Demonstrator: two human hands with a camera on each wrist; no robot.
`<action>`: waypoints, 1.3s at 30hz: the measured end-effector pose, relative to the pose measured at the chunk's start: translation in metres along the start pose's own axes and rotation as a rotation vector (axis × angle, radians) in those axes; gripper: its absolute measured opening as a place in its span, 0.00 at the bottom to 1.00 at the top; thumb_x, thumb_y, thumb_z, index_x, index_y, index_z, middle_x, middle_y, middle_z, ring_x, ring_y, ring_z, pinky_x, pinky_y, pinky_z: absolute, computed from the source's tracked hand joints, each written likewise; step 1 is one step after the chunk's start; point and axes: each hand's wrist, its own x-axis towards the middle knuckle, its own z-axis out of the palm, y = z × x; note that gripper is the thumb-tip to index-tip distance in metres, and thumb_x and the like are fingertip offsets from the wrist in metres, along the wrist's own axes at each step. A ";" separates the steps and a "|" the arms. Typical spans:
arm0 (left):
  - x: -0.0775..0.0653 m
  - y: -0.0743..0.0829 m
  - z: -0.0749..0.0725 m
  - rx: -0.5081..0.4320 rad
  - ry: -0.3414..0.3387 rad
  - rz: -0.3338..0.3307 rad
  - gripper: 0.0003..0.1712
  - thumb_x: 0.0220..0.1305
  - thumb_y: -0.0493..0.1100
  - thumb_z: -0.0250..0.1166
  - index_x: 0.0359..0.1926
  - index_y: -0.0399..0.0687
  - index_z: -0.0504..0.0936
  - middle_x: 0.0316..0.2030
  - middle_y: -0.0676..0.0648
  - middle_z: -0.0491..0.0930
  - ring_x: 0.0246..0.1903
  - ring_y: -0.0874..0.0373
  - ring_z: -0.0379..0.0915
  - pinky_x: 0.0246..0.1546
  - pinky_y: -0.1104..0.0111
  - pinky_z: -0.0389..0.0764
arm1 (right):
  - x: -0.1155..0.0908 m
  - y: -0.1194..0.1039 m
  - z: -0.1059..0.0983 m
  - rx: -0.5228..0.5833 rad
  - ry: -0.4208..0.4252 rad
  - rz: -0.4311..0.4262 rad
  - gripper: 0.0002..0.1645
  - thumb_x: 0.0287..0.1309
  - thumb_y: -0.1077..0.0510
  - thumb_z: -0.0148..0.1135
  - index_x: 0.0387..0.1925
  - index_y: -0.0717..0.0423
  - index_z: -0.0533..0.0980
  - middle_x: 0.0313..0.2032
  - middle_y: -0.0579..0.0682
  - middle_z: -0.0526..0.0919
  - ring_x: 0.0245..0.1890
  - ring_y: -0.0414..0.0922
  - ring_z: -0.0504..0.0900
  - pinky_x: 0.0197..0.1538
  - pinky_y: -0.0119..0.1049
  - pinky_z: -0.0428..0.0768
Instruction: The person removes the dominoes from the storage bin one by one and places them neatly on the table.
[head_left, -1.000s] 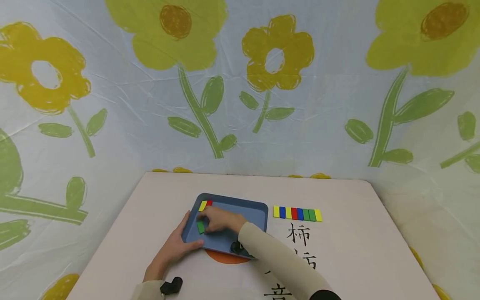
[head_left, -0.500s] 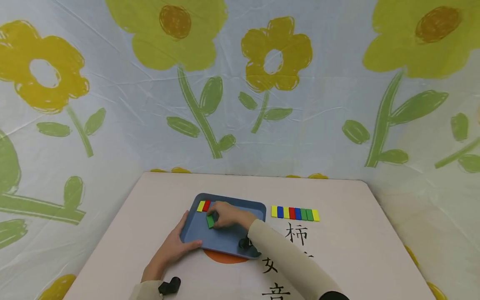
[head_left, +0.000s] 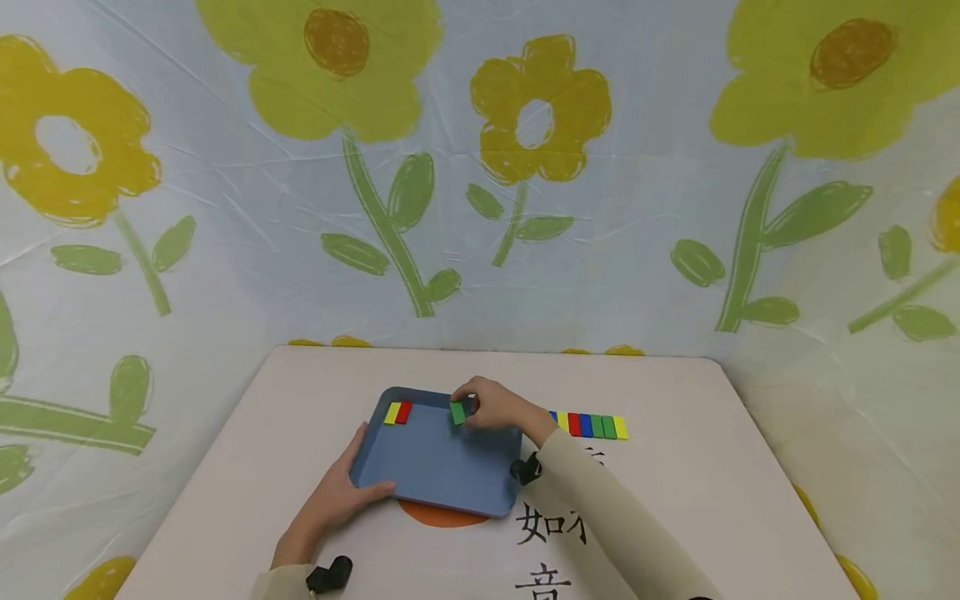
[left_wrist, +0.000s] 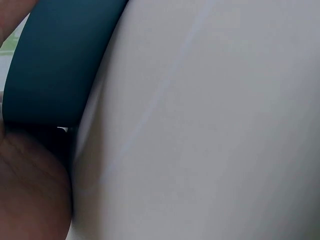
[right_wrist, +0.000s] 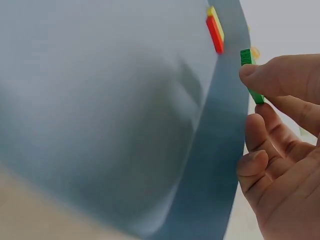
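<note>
In the head view, a blue-grey tray lies on the table, with a yellow tile and a red tile side by side in its back left corner. My left hand holds the tray's front left corner, fingers along the left side and thumb at the front edge. Between thumb and fingertip, my right hand pinches a green tile near the tray's back wall. The right wrist view shows this green tile raised by the rim; the left wrist view shows mostly tray wall.
Right of the tray, a row of yellow, blue, red and green tiles lies on the table, partly hidden by the right arm. Black printed characters and an orange shape mark the surface. A flowered sheet hangs behind.
My right hand has carried the green tile from the tray's left side rightward and back toward the rear wall. The left hand still holds the tray; the yellow and red tiles stay put.
</note>
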 end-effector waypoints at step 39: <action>-0.001 0.000 -0.002 -0.014 -0.018 -0.017 0.70 0.56 0.62 0.76 0.84 0.58 0.36 0.83 0.40 0.42 0.80 0.33 0.42 0.75 0.34 0.54 | -0.151 0.120 -0.060 0.090 0.215 0.329 0.27 0.54 0.67 0.69 0.57 0.64 0.79 0.51 0.60 0.81 0.38 0.47 0.75 0.37 0.37 0.76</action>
